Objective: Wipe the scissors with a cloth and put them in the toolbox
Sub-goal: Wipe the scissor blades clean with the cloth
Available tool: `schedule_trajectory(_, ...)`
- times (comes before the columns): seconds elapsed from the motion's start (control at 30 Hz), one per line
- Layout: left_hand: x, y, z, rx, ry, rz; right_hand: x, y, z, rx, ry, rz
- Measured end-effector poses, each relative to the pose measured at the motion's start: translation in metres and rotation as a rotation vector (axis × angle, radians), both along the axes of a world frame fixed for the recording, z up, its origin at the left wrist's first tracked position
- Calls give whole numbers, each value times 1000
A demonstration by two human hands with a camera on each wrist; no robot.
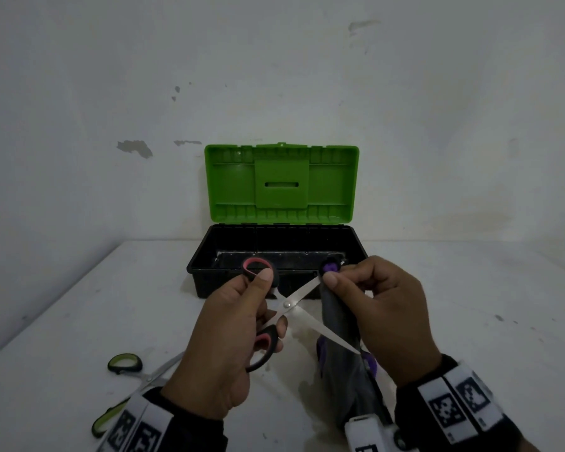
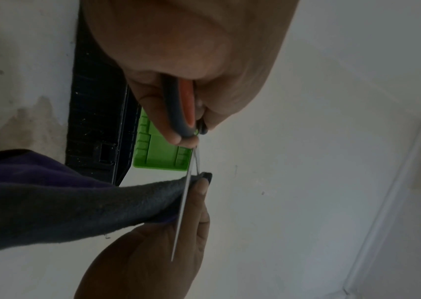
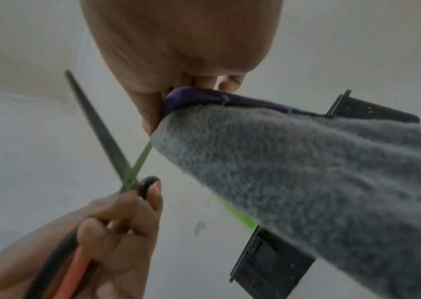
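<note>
My left hand (image 1: pixel 242 308) grips the black-and-pink handles of a pair of scissors (image 1: pixel 291 305), held above the table with the blades spread wide apart. My right hand (image 1: pixel 372 295) pinches a grey and purple cloth (image 1: pixel 340 321) around the tip of the upper blade; the rest of the cloth hangs down to the table. The lower blade crosses in front of the cloth. In the left wrist view the scissors' blade (image 2: pixel 183 206) runs past the cloth (image 2: pixel 76 208). Behind my hands stands the toolbox (image 1: pixel 209 256), its green lid (image 1: pixel 281 184) raised.
A second pair of scissors (image 1: pixel 128 363) with green-and-black handles lies on the white table (image 1: pixel 79 305) at the front left, partly under my left wrist. The toolbox backs onto a white wall. A white device sits at my right wrist, bottom edge.
</note>
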State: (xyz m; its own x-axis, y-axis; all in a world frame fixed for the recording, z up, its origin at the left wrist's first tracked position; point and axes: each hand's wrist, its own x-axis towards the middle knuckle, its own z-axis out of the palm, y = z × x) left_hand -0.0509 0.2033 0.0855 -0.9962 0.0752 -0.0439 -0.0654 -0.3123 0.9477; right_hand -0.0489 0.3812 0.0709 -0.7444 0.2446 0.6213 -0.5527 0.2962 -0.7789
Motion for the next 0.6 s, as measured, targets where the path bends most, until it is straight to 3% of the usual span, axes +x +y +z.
schedule_trajectory(0.6,-2,-6,-7,-63,-7,-13,2,-2,-11,-22,-80,-41)
